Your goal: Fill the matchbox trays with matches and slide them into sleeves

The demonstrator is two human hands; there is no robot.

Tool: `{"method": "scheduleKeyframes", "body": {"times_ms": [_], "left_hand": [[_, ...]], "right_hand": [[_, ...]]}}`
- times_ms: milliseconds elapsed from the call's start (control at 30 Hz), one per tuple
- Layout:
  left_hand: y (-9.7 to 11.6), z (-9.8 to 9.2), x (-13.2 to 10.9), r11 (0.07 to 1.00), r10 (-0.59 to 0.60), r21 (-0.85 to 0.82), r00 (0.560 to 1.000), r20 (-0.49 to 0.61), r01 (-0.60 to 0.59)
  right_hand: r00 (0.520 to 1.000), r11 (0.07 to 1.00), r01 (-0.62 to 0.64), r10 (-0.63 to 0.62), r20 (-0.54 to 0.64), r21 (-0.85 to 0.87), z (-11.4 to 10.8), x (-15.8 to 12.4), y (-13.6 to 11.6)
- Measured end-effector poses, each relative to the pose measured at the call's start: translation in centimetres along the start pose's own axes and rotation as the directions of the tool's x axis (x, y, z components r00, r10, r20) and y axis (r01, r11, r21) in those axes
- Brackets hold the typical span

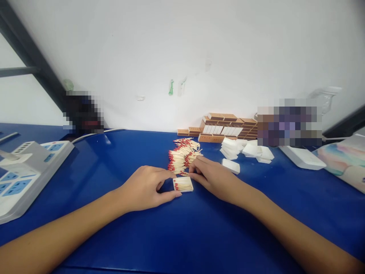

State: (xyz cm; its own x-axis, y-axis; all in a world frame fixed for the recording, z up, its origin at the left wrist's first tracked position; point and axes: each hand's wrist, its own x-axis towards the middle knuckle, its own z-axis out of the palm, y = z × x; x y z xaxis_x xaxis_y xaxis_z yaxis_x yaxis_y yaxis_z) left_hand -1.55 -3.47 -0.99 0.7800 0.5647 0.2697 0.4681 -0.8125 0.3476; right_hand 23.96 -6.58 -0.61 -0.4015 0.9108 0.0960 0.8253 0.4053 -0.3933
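A small white matchbox tray [191, 189] lies on the blue table with several red-tipped matches [184, 187] in its near part. My left hand [148, 188] curls around the tray's left end, index finger at the far side and thumb at the near side. Just beyond the tray is a heap of loose matches [182, 158], red heads mostly to the left. At the heap's near right edge, my right hand [212, 175] is closed in a pinch, its fingertips at the end of a match [184, 174]. Its other fingers are partly hidden.
Brown matchboxes [212, 137] are stacked against the white wall. Loose empty white trays [230, 166] lie to the right of the heap, near a white box [303, 158]. A power strip [27, 173] sits at the left. Two blurred patches hide things at the back.
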Motion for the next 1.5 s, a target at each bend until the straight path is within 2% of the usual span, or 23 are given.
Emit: {"method": "scheduleKeyframes", "body": {"times_ms": [200,567,800,1067,1500], "left_hand": [[0.0,0.0,0.0,1.0,0.005,0.001,1.0,0.0,-0.005],[-0.2,0.2,0.0,1.0,0.014,0.007,1.0,-0.022,-0.014],[0.0,0.2,0.0,1.0,-0.005,0.006,1.0,-0.007,0.005],[0.1,0.2,0.0,1.0,0.014,0.007,1.0,-0.016,-0.014],[0.3,0.1,0.0,1.0,0.024,-0.02,1.0,0.007,-0.024]], "right_hand": [[0.999,0.996,-0.038,0.041,0.035,-0.077,0.1,0.2,-0.4],[1.0,0.986,-0.025,0.025,-0.002,-0.165,0.1,0.1,0.2],[0.993,0.998,0.042,-0.046,-0.108,-0.036,-0.8,-0.5,-0.4],[0.987,0.986,0.159,-0.159,-0.008,-0.053,0.2,-1.0,-2.1],[0.986,0.985,0.167,-0.167,0.014,0.033,0.0,-1.4,-1.9]]}}
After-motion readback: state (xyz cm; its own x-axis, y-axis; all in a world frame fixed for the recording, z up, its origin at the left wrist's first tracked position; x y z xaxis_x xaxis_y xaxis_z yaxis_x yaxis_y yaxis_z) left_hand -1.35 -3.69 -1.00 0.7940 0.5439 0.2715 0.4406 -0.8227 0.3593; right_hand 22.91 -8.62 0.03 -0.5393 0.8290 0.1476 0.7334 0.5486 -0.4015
